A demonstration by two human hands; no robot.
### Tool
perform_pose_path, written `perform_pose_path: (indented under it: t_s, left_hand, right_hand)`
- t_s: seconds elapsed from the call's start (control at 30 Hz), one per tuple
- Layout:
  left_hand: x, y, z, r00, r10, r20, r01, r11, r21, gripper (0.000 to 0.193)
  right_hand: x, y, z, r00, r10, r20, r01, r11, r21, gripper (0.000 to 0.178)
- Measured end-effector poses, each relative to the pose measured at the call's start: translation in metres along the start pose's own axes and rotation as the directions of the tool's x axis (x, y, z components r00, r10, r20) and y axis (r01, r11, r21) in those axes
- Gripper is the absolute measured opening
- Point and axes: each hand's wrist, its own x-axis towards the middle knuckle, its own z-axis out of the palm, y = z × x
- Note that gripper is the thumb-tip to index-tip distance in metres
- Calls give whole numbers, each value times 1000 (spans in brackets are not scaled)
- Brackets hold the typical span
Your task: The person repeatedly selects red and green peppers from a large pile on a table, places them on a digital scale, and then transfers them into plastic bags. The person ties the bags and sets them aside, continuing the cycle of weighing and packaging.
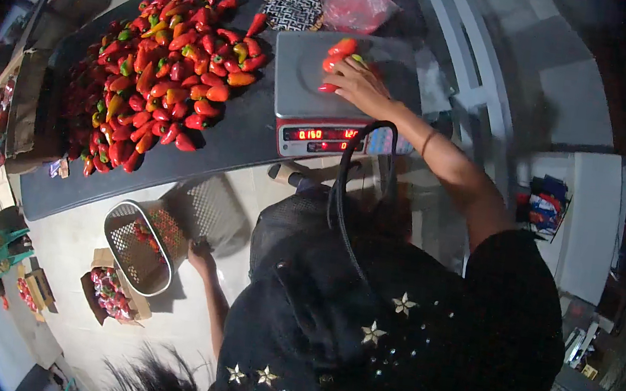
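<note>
My right hand reaches over the flat pan of a digital scale, its fingers curled over a few red peppers. A bit of yellow-green shows beside the fingers. Red digits glow on the scale's front. Lower left, my left hand grips the side of a tilted, perforated basket with a white oval rim. Some red peppers show through or inside it. Its fingertips are partly hidden. A large heap of red peppers, with some orange, yellow and green ones, covers the dark table left of the scale.
Behind the scale lie a round patterned mat and a pink plastic bag. A cardboard box with wrapped red items stands on the floor beside the basket. Another cardboard box borders the heap. Grey metal rails run along the right.
</note>
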Motion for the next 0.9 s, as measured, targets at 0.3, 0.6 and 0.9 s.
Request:
perform_pose_path:
  t_s: [0.3, 0.6, 0.9]
  left_hand:
    - [48, 198, -34, 975, 222, -18, -223, 974, -33, 29]
    - [13, 413, 22, 741, 665, 97, -664, 746, -48, 11]
    - [32, 382, -16, 786, 613, -82, -617, 770, -162, 11]
  right_hand:
    - [51, -9, 4, 1000, -11, 1, 10, 957, 291, 27]
    - [139, -193, -81, 882, -461, -100, 443, 736, 512, 39]
    - [140, -211, -117, 920, -317, -231, 385, 613, 690, 25]
